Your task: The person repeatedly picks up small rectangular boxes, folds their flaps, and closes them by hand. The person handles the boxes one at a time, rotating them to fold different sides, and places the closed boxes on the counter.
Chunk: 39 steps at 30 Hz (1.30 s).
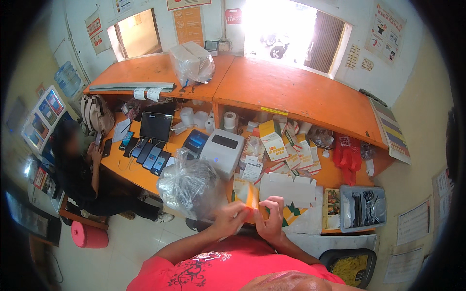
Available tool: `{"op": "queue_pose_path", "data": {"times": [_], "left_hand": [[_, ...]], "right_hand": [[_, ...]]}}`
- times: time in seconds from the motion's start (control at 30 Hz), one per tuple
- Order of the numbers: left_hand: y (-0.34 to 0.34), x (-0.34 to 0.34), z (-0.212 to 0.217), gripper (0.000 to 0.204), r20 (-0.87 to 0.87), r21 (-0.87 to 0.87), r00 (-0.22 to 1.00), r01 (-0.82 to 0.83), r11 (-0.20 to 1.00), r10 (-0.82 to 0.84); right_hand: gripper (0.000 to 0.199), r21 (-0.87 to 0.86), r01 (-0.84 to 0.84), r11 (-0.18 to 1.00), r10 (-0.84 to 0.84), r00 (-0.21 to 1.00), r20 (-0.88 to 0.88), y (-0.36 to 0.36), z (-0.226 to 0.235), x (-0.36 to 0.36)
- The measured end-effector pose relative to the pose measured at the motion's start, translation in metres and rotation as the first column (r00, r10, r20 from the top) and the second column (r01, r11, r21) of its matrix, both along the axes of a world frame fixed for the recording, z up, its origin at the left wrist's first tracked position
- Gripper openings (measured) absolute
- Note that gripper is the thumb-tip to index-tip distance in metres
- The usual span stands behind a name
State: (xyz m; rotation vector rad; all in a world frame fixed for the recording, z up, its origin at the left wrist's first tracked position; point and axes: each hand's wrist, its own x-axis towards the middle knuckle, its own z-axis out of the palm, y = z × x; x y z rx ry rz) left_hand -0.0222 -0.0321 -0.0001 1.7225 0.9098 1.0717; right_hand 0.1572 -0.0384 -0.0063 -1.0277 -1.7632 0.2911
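Between my two hands, close in front of my chest, is a piece of orange and yellow printed cardboard [251, 196], partly blurred. My left hand [228, 220] pinches its lower left side. On the other side my right hand [271, 219] grips it with thumb and bent fingers. Behind it on the counter lies a flat white carton blank [288, 189] with cut flaps. Under and beside my right hand shows an orange and green printed sheet [292, 213]. A clear plastic bag [189, 186] with contents I cannot make out sits left of my hands.
A white label printer [222, 154] stands behind the bag, with several phones [152, 157] to its left. Folded printed cartons [274, 140] are piled at the back right. A grey bin [346, 220] of black items sits right. A person [80, 165] holds a phone at far left.
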Motion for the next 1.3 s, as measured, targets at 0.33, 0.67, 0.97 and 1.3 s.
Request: {"op": "queue_pose_path", "data": {"times": [0.33,0.67,0.97,1.3], "left_hand": [[0.008,-0.003,0.006,0.021,-0.031,0.107,0.984,-0.174,0.979,0.178],[0.008,-0.004,-0.001,0.022,0.026,0.124,0.983,-0.186,0.975,0.184],[0.011,-0.005,-0.008,0.022,0.014,0.161,0.983,-0.183,0.970,0.183],[0.008,-0.009,-0.005,0.022,-0.078,0.121,0.988,-0.121,0.985,0.131]], "right_hand": [[0.037,0.052,-0.002,0.999,0.006,0.997,-0.077,0.007,0.011,-0.025],[0.023,0.020,-0.162,0.987,0.163,0.972,-0.167,0.015,0.017,-0.017],[0.011,-0.208,-0.389,0.897,0.239,0.825,-0.513,0.018,0.011,0.001],[0.009,-0.105,-0.389,0.915,0.365,0.911,-0.191,0.025,0.018,0.019]]}}
